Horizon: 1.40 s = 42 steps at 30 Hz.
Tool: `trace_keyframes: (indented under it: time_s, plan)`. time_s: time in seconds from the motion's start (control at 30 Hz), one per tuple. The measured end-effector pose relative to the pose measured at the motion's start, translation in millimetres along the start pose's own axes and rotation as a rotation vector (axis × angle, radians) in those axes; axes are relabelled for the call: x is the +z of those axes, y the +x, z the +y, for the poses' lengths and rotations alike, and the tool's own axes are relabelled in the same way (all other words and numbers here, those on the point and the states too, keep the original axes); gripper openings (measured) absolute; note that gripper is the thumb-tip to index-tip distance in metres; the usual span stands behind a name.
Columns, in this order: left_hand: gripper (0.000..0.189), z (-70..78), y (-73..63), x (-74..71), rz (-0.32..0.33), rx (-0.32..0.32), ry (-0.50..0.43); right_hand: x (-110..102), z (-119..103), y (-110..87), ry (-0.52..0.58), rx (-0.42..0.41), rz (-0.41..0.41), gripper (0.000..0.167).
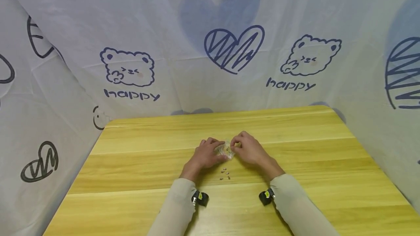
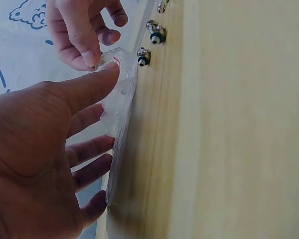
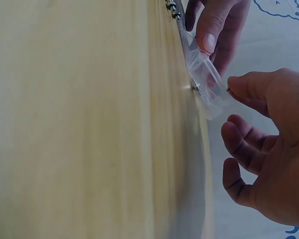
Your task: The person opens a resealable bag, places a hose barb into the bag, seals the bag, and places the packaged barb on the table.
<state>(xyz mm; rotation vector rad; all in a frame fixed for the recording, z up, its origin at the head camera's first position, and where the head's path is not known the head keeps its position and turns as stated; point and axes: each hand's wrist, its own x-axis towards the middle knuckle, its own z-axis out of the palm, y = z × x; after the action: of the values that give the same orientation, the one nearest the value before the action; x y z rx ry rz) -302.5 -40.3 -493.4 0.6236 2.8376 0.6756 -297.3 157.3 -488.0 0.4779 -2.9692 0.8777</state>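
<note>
A small clear plastic bag (image 1: 227, 150) lies on the wooden table between the two hands. My left hand (image 1: 206, 154) holds it, the thumb on its upper edge near a red line and the other fingers along its far side. From the right, my right hand (image 1: 251, 150) pinches a tiny metallic piece (image 3: 228, 90) between thumb and forefinger, right by the bag's mouth; the fingertips hide most of it. Its other fingers curl loosely. In the right wrist view a small metal part shows at the bag (image 3: 209, 94). Several small metal fittings with dark rings (image 2: 157, 34) lie nearer the body.
The wooden table (image 1: 137, 192) has its far edge close to a white cloth (image 1: 183, 83) printed with hearts and bears. Black wrist devices (image 1: 202, 199) sit on both sleeves, close above the table.
</note>
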Motion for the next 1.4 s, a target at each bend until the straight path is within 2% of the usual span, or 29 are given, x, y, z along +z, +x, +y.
trace_keyframes:
  time_s: [0.23,0.77,1.07,1.4]
  plan:
    - [0.060,0.3,-2.3,-0.5,0.005,-0.005,-0.015,3,-4,1.4,-0.029,0.020,-0.034,0.006]
    - [0.061,0.5,-1.8,1.3,0.008,0.010,-0.008,-2,-1,-9.8,0.002,0.030,-0.053,0.011]
    - [0.061,0.9,-2.6,1.5,0.004,0.013,-0.003,-6,-5,-22.2,0.001,-0.018,-0.088,0.010]
    - [0.060,-0.1,-1.8,0.8,0.021,0.020,0.000,-5,-13,-35.2,-0.024,-0.111,-0.177,0.003]
